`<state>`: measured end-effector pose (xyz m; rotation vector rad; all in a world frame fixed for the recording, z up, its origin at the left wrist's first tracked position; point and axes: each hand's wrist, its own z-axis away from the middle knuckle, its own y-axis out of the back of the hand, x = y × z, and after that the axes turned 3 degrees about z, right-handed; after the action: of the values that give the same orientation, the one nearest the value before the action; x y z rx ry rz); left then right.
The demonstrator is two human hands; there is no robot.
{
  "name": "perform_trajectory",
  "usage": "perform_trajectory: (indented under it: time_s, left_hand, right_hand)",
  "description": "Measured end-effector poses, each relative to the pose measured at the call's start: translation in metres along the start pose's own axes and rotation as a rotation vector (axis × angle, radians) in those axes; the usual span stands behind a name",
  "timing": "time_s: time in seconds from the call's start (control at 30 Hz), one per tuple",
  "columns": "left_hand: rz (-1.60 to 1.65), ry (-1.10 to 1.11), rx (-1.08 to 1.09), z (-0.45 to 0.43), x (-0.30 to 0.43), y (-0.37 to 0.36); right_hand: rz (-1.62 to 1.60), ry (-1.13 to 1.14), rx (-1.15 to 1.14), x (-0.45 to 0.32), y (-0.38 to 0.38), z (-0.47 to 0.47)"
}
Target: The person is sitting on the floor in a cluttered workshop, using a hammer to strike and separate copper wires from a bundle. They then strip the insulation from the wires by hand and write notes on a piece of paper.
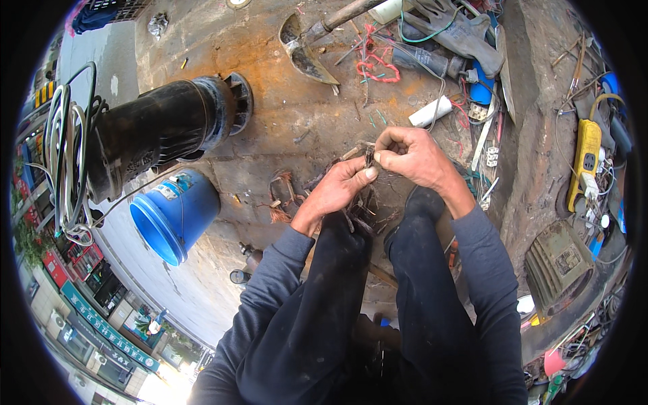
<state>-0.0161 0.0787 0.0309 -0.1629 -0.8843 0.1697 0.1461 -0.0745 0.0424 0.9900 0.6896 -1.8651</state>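
Note:
My left hand [335, 188] grips a dark, tangled bundle of thin wires [360, 208] above my left knee, with thumb and forefinger pinched together. My right hand [416, 156] meets it at the upper end, its thumb and curled forefinger pinching the strands there. Loose ends hang below both hands, and my fingers partly hide the bundle. To the left of my left wrist, a coil of copper-coloured wire with frayed ends [282, 190] lies on the dirty ground.
A blue bucket [198, 200] and a large black cylindrical machine [162, 119] with coiled cable [63, 157] stand left. Ahead lie a curved metal blade on a handle [304, 55], a white pipe piece [430, 111] and a grey glove [458, 38]. Right are a yellow power strip [584, 152] and electric motor [557, 263].

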Motion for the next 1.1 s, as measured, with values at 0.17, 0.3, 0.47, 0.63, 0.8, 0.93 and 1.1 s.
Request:
perform_trajectory:
  time_s: [0.17, 0.3, 0.47, 0.63, 0.8, 0.93, 1.1]
  left_hand:
    - [0.051, 0.026, -0.027, 0.001, 0.001, 0.001]
    - [0.067, 0.024, -0.037, 0.002, 0.003, 0.002]
    - [0.127, 0.011, -0.024, 0.002, 0.002, 0.0]
    - [0.137, 0.052, -0.02, 0.001, -0.001, 0.002]
    - [0.129, 0.005, 0.031, 0.0, -0.006, 0.0]
    - [0.146, 0.008, 0.055, -0.002, -0.011, -0.002]
    - [0.164, -0.068, 0.087, -0.007, -0.016, -0.007]
  right_hand:
    - [-0.076, -0.064, -0.009, -0.001, 0.0, 0.005]
    - [-0.111, -0.059, -0.01, -0.002, -0.001, 0.006]
    - [-0.203, -0.045, -0.002, 0.0, -0.004, 0.006]
    - [-0.113, -0.05, 0.092, 0.004, -0.011, 0.007]
    - [-0.29, -0.054, 0.121, 0.011, -0.017, 0.006]
    - [-0.374, -0.065, 0.126, 0.017, -0.017, 0.005]
    - [-0.517, -0.118, 0.089, 0.024, -0.018, 0.002]
